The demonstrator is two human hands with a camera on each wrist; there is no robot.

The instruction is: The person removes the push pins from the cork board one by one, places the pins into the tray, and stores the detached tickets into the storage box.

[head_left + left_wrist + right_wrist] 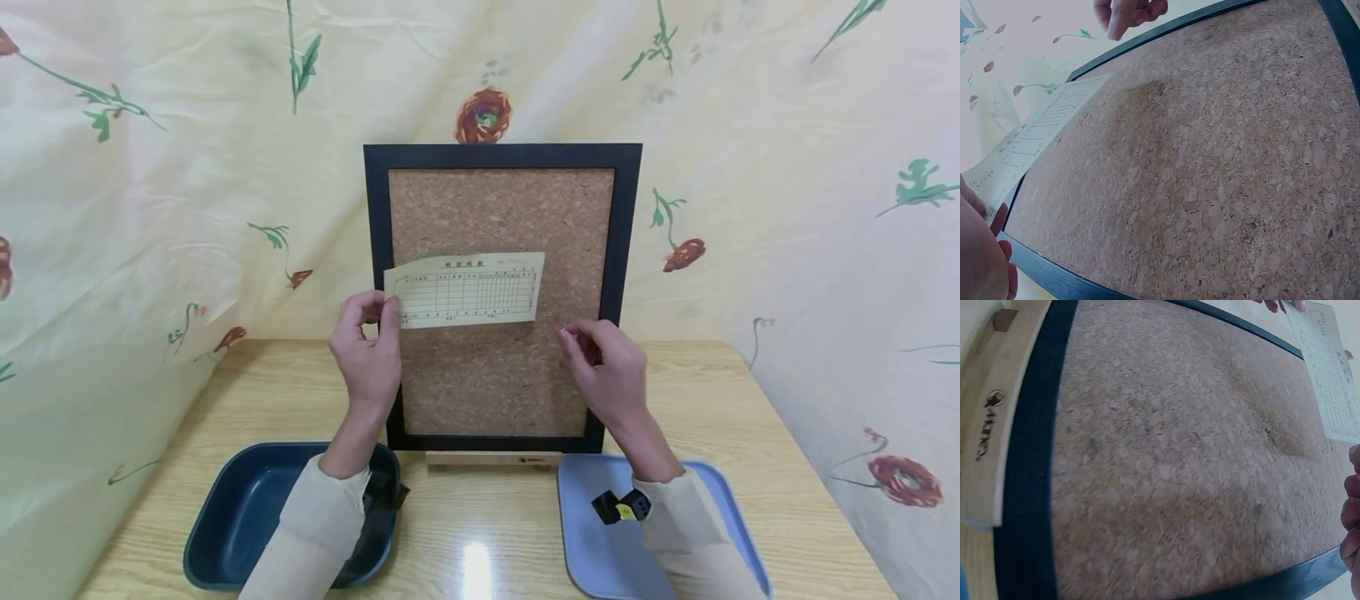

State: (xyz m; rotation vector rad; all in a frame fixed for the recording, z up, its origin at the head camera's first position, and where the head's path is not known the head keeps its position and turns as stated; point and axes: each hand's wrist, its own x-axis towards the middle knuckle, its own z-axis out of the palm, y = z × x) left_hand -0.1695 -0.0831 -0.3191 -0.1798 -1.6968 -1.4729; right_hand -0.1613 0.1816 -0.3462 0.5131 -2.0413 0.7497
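Printed paper slip (pixel 468 290): one, pale, ruled in a grid; in front of the middle of the corkboard (pixel 495 383), slightly tilted, right end higher. Left end overlaps the frame's left bar; right edge stops short of the right bar. Cork shows above, below and to the right; a shadow lies on the cork. Contact between slip and cork: cannot be told.

Left hand (pixel 367 350): grip closed on the slip's lower left corner, thumb in front.

Right hand (pixel 611 367): beside the slip's lower right corner, apart from it, before the board's right side; grip drawn together, thumb to forefinger. Anything small between them cannot be made out.

Frame: black, on all four sides, standing upright on a pale wooden base (pixel 495 458) with a dark mark.

Backdrop: pale floral cloth (pixel 787 250), behind the board and to both sides.

Worktop (pixel 465 517): light wood grain, with a bright reflection near the front.

Dark blue basin (pixel 217 500): front left, its interior partly hidden by the left arm.

Light blue tray (pixel 592 550): front right, shallow, rounded corners; the right arm crosses above it, hiding part of its surface.
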